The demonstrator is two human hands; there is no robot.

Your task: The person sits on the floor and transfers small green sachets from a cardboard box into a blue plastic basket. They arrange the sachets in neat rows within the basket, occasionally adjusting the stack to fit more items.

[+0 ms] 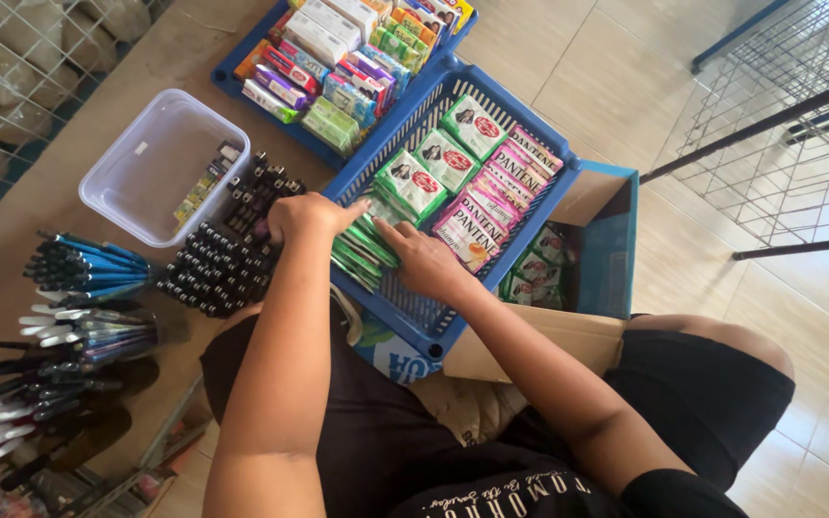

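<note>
Both hands, left hand and right hand, clamp flat green sachets inside the blue basket. Pink sachets lie just right of them in the basket.

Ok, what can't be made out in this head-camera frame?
- Fingertips of the left hand and right hand: buried among green sachets in the blue basket, so the grip is unclear.
- Cardboard box contents: mostly behind the basket.
- Second blue tray: cut off by the top edge.
- Items in the clear tub: too small.
</note>
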